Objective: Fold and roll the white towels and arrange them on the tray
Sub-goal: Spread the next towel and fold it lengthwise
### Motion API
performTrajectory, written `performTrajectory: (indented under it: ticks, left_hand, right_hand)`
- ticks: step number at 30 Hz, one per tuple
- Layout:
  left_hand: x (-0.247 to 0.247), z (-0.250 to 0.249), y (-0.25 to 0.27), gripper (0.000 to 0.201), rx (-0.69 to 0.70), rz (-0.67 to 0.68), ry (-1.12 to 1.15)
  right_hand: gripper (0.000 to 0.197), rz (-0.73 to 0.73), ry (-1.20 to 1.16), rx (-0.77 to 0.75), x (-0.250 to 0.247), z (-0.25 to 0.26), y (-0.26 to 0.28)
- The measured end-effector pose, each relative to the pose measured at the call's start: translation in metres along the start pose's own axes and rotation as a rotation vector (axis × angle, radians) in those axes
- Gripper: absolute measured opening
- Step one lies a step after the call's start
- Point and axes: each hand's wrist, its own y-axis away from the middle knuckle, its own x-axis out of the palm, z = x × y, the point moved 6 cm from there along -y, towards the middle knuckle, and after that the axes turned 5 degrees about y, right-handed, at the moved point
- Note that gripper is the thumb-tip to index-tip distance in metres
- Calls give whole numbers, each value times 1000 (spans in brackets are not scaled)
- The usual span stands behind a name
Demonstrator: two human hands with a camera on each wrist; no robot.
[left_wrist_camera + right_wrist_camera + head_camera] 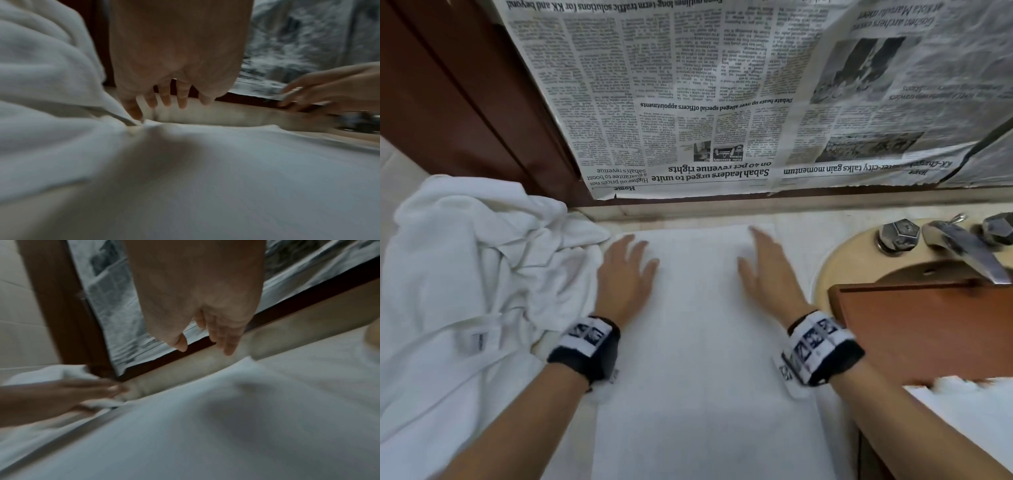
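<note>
A white towel [698,335] lies spread flat along the counter, long side running toward me. My left hand [626,270] lies on its far left part with straight fingers, palm down. Over the towel's far right part is my right hand [767,263], fingers straight, close to the far edge. In the left wrist view the left hand [164,100] hovers low over the towel [205,178] with spread fingers. The right wrist view shows the right hand [207,344] open above the towel [246,418]. A brown wooden tray [914,329] sits at the right, over the sink.
A heap of crumpled white towels [472,274] lies at the left, touching the flat towel. A beige sink [859,260] with a metal tap [959,246] is at the right. Newspaper [722,96] covers the mirror behind. More white cloth [969,407] lies near the tray's front.
</note>
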Motion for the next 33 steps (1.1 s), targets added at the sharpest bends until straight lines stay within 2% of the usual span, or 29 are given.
performTrajectory:
  ticks: [3, 4, 6, 10, 14, 17, 19, 21, 23, 25, 27, 31, 33]
  left_hand:
    - [38, -37, 18, 70, 46, 256, -97]
    - [49, -42, 19, 70, 24, 319, -128]
    - [59, -40, 16, 71, -27, 357, -178]
    - [55, -10, 10, 59, -117, 355, -272]
    - [31, 32, 8, 62, -246, 321, -303]
    - [18, 39, 20, 64, -279, 278, -282]
    - [19, 22, 40, 68, -229, 274, -233]
    - [29, -2, 69, 77, -156, 331, -189]
    - [40, -18, 95, 80, -102, 378, -183]
    - [43, -16, 107, 77, -77, 378, -193]
    - [35, -2, 109, 75, -80, 323, -212]
    - [19, 24, 97, 65, -221, 319, -263]
    - [8, 15, 86, 62, -226, 261, -261]
  right_hand:
    - [80, 322, 273, -153, 57, 34, 16]
    - [80, 377, 341, -169, 72, 36, 16]
    - [76, 430, 429, -150, 84, 34, 8]
    - [60, 417, 477, -58, 74, 6, 0]
    - [62, 383, 475, 125, 43, -41, -3]
    - [63, 368, 470, 242, 27, -51, 3]
    - [64, 384, 460, 166, 32, -31, 22]
    - [69, 442, 424, 27, 49, 1, 55]
    - [68, 483, 405, -33, 65, 20, 83]
    - [63, 476, 430, -4, 67, 17, 93]
    - [62, 448, 445, 52, 57, 4, 91]
    - [63, 430, 452, 244, 31, -31, 89]
    - [63, 337, 423, 322, 16, -33, 95]
